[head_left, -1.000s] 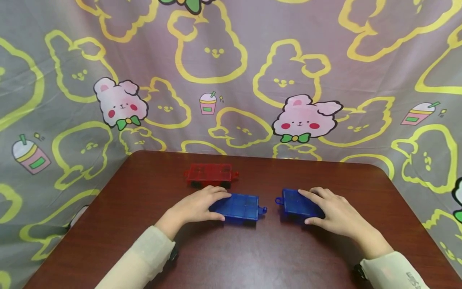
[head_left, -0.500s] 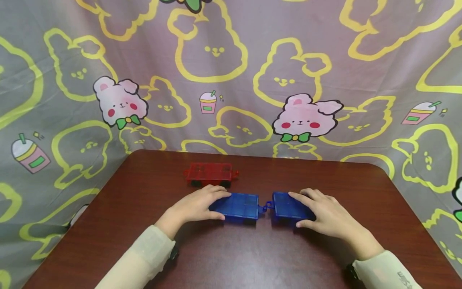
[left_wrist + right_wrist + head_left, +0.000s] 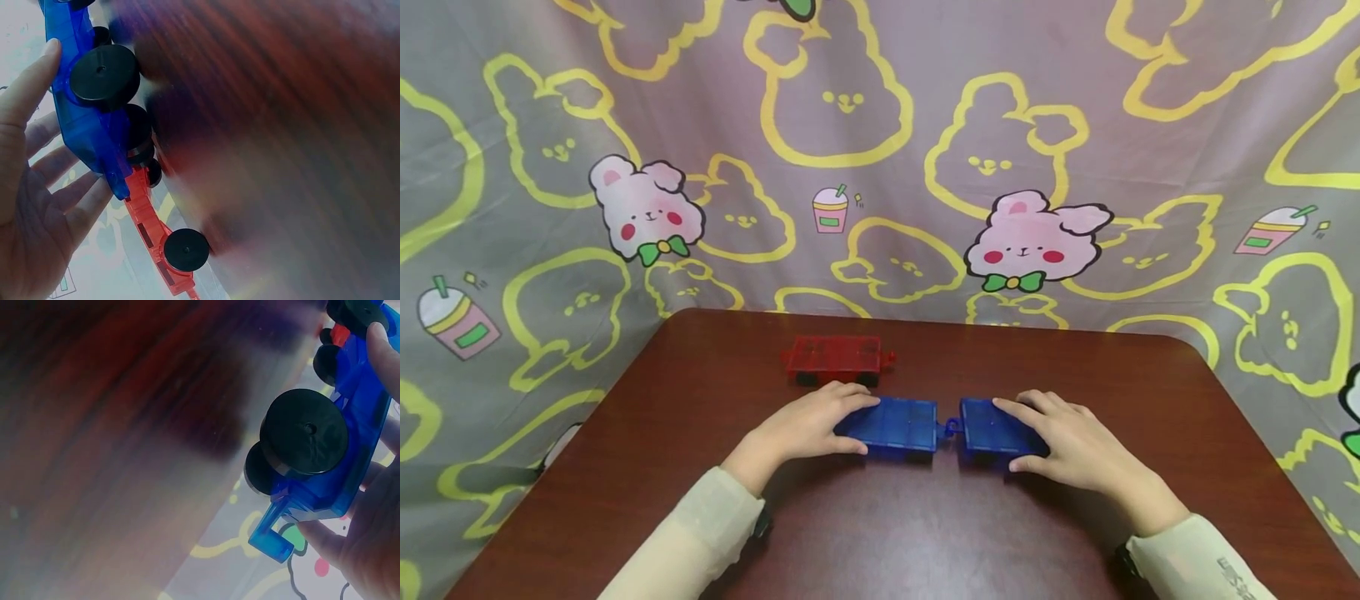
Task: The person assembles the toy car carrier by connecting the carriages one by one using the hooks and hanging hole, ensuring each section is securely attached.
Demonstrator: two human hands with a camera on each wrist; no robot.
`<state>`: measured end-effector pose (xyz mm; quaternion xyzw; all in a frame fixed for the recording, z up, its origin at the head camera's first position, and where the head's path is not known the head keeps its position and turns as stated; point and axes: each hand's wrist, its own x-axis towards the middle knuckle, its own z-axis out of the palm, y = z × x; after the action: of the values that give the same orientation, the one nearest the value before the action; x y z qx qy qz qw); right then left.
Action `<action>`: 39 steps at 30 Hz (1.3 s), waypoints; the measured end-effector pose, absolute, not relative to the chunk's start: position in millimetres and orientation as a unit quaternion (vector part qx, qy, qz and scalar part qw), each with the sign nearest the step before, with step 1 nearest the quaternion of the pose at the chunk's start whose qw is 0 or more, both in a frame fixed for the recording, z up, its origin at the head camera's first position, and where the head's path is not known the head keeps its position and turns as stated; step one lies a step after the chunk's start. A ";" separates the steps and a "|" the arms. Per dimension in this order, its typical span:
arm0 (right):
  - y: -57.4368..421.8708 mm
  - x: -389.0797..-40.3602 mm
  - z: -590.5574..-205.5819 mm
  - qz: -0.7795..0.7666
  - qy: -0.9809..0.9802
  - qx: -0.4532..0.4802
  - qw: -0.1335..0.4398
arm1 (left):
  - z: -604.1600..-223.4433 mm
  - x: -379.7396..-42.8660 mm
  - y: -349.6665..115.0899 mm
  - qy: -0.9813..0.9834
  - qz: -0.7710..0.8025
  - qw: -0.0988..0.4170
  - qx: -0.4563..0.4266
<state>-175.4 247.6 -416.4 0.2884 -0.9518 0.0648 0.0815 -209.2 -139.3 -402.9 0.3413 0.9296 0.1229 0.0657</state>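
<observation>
Two see-through blue toy wagons with black wheels stand end to end on the table. My left hand (image 3: 801, 425) grips the left blue wagon (image 3: 902, 425) across its sides, thumb near and fingers far. In the same way my right hand (image 3: 1075, 437) holds the right blue wagon (image 3: 996, 425). Their small couplings (image 3: 952, 427) meet between them; whether these are hooked together I cannot tell. The left wrist view shows wheels (image 3: 105, 76) under the left wagon. A free coupling end (image 3: 272, 542) juts from the right wagon in the right wrist view.
A red see-through toy wagon (image 3: 835, 356) stands behind the left blue one, its couplings pointing left and right. The brown table (image 3: 925, 533) has a rounded back edge, and a patterned curtain (image 3: 880, 192) hangs directly behind it.
My right hand has slid the right blue wagon leftward until its coupling ring meets the left wagon's coupling. The left hand and left wagon have stayed in place.
</observation>
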 end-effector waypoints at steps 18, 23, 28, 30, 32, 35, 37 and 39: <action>243.0 -175.7 -418.4 0.040 -0.957 0.282 0.057 | -401.7 -208.6 -141.9 0.927 0.126 0.066 0.346; 242.8 -176.8 -413.2 0.051 -0.958 0.276 0.052 | -396.6 -211.2 -146.6 0.929 0.131 0.076 0.338; 242.0 -179.5 -405.8 0.071 -0.954 0.283 0.070 | -382.3 -224.2 -155.1 0.930 0.137 0.055 0.337; 240.7 -180.7 -403.3 0.076 -0.953 0.284 0.073 | -376.6 -232.7 -160.4 0.932 0.137 0.043 0.333; 237.6 -182.1 -400.9 0.082 -0.953 0.282 0.071 | -371.3 -242.3 -166.6 0.935 0.137 0.033 0.325; 230.3 -185.1 -398.2 0.091 -0.953 0.281 0.064 | -367.0 -258.1 -176.8 0.940 0.138 0.019 0.311; 223.8 -188.0 -397.2 0.097 -0.952 0.283 0.060 | -366.8 -268.7 -182.9 0.942 0.142 0.015 0.304; 217.0 -191.1 -397.1 0.104 -0.950 0.287 0.058 | -369.4 -277.9 -188.0 0.943 0.145 0.017 0.298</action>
<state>-191.1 217.0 -397.1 0.2873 -0.9504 0.1042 0.0579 -277.9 -188.0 -369.4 0.2975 0.9434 0.1453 0.0173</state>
